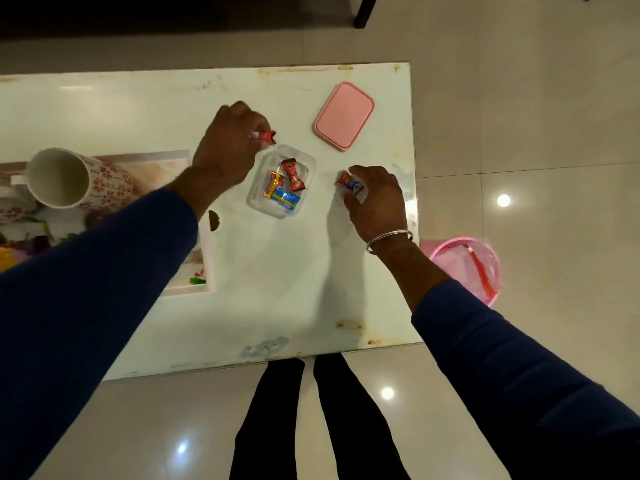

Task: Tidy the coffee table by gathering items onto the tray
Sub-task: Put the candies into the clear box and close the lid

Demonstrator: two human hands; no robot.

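A clear plastic container (pixel 306 161) sits mid-table with several wrapped candies (pixel 285 185) inside. My left hand (pixel 228 150) hovers at its far left corner, fingers shut on a red wrapped candy (pixel 264 135). To the container's right, my right hand (pixel 375 202) pinches a red and blue wrapped candy (pixel 349 183) just above the table. The pink lid (pixel 344 115) lies flat beyond the container. The tray (pixel 204 268) lies at the left, mostly hidden under my left arm.
A flowered white mug (pixel 74 178) stands on the tray at the left, with more crockery and colourful items beside it. A pink bin (pixel 467 268) with a plastic liner stands on the floor off the table's right edge. My legs are at the near edge.
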